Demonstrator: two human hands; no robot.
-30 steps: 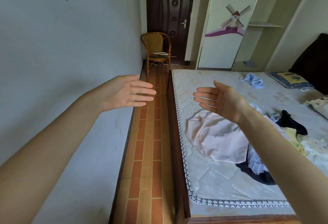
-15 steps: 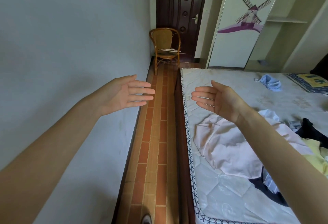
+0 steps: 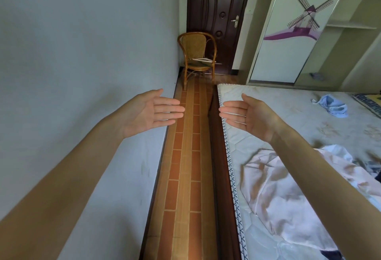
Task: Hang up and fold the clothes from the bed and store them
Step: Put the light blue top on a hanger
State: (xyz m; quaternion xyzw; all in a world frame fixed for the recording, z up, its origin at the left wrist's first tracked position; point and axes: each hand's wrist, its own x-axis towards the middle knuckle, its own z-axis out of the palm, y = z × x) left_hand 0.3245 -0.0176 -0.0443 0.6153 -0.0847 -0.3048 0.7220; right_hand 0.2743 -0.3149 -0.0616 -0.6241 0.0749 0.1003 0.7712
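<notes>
Left hand (image 3: 151,113) and right hand (image 3: 250,115) both raised, palms facing, fingers straight — nothing held. Pale pink garment (image 3: 288,198) lies crumpled on the mattress (image 3: 278,103) near its edge, under the right forearm; a small blue garment (image 3: 333,106) lies well apart, farther up the bed. Pink cloth looks thin, limp, probably light — best pinched at collar or shoulders. White hangers (image 3: 203,60) rest on the wicker chair (image 3: 196,53).
</notes>
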